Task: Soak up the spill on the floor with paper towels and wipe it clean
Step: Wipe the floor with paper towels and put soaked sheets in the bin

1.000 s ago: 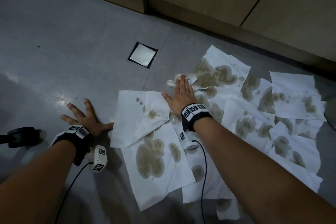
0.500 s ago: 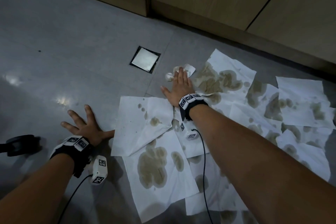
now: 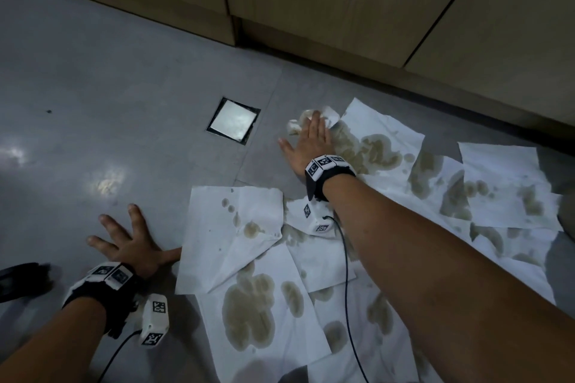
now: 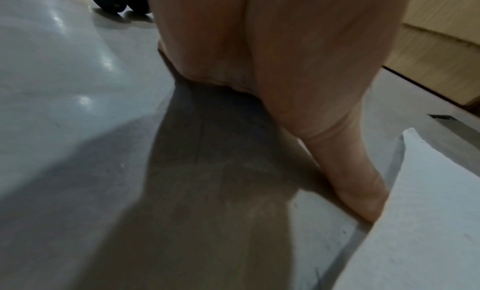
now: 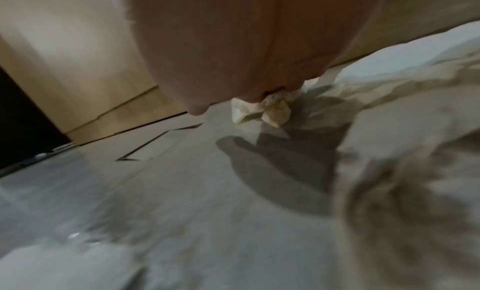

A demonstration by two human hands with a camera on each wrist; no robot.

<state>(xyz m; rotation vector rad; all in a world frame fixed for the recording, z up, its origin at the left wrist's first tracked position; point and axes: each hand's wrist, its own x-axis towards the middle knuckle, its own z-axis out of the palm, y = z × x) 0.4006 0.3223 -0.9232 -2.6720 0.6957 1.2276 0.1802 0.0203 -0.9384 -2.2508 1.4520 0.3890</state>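
Crumpled towel half-hidden under right hand — right-wrist view blurred.

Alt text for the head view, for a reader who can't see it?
Right hand presses a crumpled wet paper towel flat against grey floor beside brown-stained sheets; left hand braces, fingers spread, on bare floor.

head view steep overhead, wrist views floor-level, sharing floor drain

No words, brands or numbers can be read anywhere. The only markings are black-and-white square code patterns on the white wrist bands and on the white camera blocks hanging below both wrists; they carry no letters or digits.
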